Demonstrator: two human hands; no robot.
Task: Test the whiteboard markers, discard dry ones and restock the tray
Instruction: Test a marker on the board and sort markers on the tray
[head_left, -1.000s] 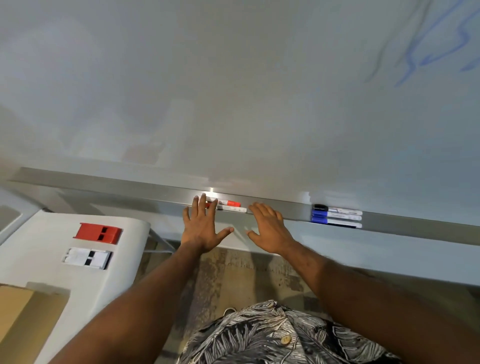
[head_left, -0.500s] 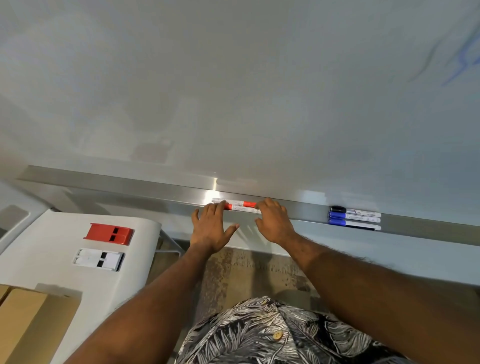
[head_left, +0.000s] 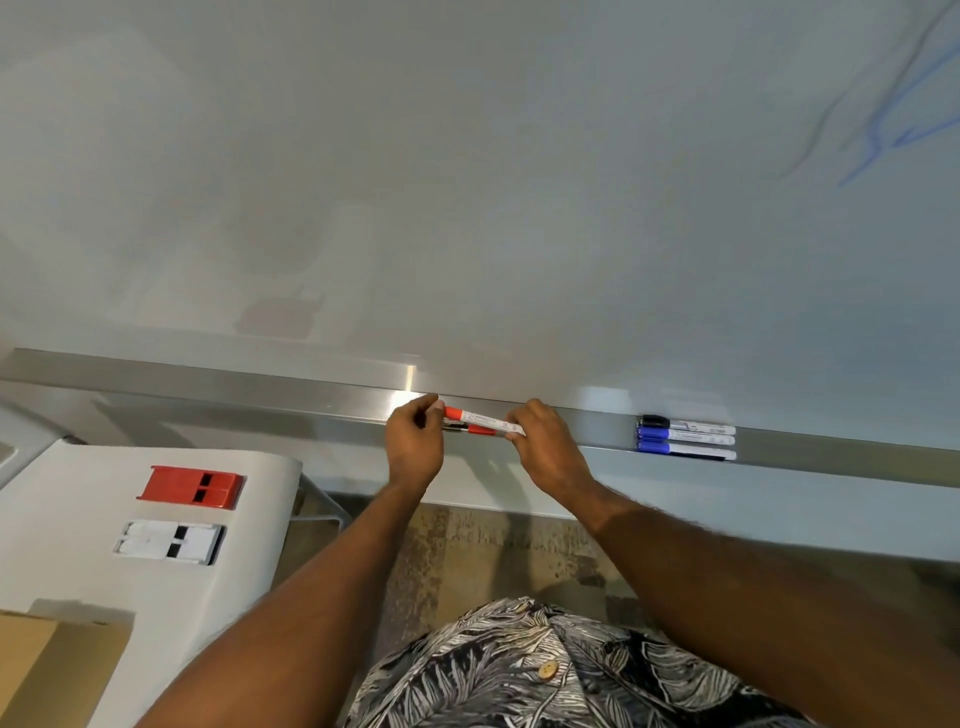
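Pinching the red cap end of a red marker (head_left: 480, 418), the left hand (head_left: 413, 441) has its fingertips closed around the cap, while the right hand (head_left: 543, 447) clamps thumb and fingers on the white barrel's far end, so the marker is held level between the two hands just above the tray (head_left: 311, 400). Beneath it a second red marker (head_left: 470, 429) lies in the tray, partly hidden by the hands. The step in hand looks like uncapping for a test stroke, and it would go best with a straight pull along the marker's axis, the right hand keeping a firm hold on the barrel and the left drawing the cap away without twisting sideways, so the tip is not bent and ink does not smear the fingers. The cap is best kept in the left hand, ready to go back on. A short stroke on the bare whiteboard (head_left: 467, 208) directly above would show whether the ink flows. Further right along the tray a black marker (head_left: 685, 418) and two blue markers (head_left: 688, 439) lie side by side, well apart from the hands. To the left, a white table (head_left: 78, 519) carries a red box (head_left: 192, 487), a white box (head_left: 169, 542) and a cardboard box (head_left: 47, 670).
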